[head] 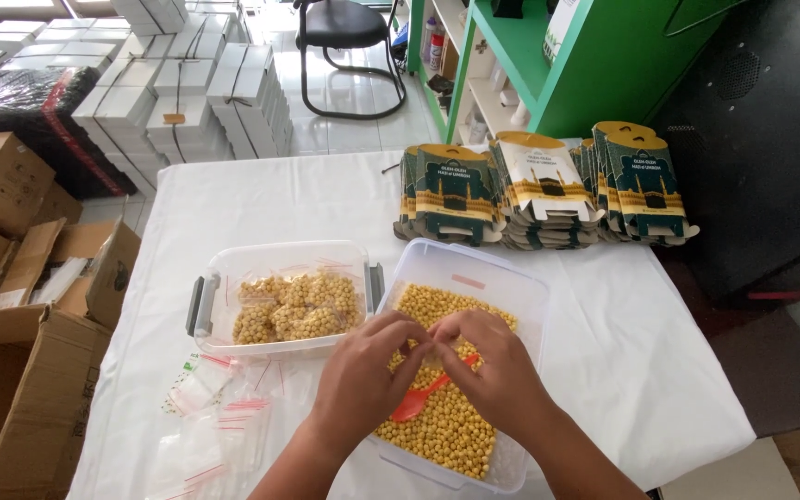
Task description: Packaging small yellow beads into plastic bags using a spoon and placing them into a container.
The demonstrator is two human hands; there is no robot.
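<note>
1. Over the near half of the clear tub of yellow chickpeas (474, 306), the left hand (360, 380) and the right hand (497, 370) meet, fingertips touching one another.
2. The fingers of both hands are drawn together and pinched on something small and clear between them; it looks like a little plastic bag, but too little of it shows to tell for certain.
3. An orange plastic spoon (416, 403) lies on the chickpeas inside the tub, just under the two hands, its handle pointing towards the right hand.
4. To the left of the tub, just beside it, stands a second clear container (280, 255) with grey latch handles; it holds small filled bags of chickpeas (296, 307).
5. Left of the tub and nearer the person, empty clear zip bags with red strips (219, 407) lie scattered on the white tablecloth (261, 199).
6. Beyond the tub, at the far right of the table, rows of flat folded printed cartons (548, 190), green and cream with gold tops, stand packed together.
7. Well left of the tub, off the table, open brown cardboard boxes (20, 370) sit on the floor.
</note>
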